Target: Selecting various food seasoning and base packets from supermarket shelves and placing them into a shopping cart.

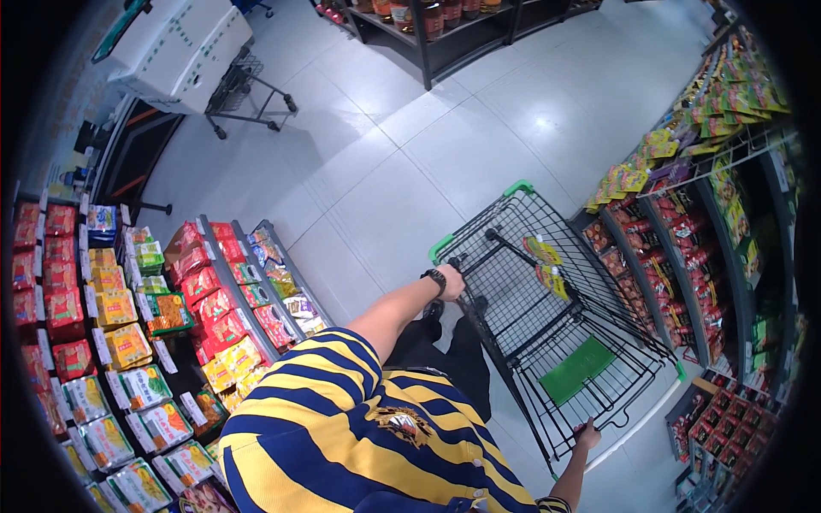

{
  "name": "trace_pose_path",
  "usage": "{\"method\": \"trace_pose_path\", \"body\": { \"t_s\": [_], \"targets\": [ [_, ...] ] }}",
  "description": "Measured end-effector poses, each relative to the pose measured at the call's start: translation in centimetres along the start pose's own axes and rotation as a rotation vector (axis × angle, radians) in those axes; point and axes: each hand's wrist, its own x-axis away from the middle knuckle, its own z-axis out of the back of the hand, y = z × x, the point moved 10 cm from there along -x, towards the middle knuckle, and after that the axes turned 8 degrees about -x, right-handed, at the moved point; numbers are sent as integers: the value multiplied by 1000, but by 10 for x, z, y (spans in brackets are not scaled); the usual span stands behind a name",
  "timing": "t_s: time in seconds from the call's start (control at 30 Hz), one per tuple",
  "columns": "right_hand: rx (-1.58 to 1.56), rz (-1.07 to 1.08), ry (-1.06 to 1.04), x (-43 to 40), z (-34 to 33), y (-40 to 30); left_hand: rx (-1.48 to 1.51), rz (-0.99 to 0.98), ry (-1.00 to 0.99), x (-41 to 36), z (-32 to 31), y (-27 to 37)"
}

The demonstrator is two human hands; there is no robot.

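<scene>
A black wire shopping cart (pixel 513 276) with green corner caps stands to my right. My left hand (pixel 452 283), with a black watch at the wrist, grips the cart's near side rim close to a green corner. My right hand (pixel 587 435) holds the wire frame at the other end, near the pale curved handle bar (pixel 635 420); some of its fingers are hidden. Two yellow-green packets (pixel 542 250) lie in the basket, apart from both hands. A green plastic seat flap (pixel 577 370) lies between the packets and my right hand.
Shelves of red, yellow and white food packets (pixel 115 292) stand at left. More shelves (pixel 693 276) line the right, close beside the cart. Ahead is a dark rack (pixel 426 48) of bottles. A cart (pixel 250 96) bearing white foam boxes (pixel 179 51) stands at upper left.
</scene>
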Motion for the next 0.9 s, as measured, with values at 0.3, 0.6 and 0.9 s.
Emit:
{"method": "trace_pose_path", "body": {
  "t_s": [0.3, 0.6, 0.9],
  "targets": [
    [-20, -38, 28, 48, 27, 46, -44, -46, -75, 45, -17, 18],
    [40, 22, -24, 63, 23, 31, -148, 90, -116, 15, -20, 4],
    [-21, 91, 3, 68, 12, 29, -155, 168, 487, 47, 7, 96]
  ]
}}
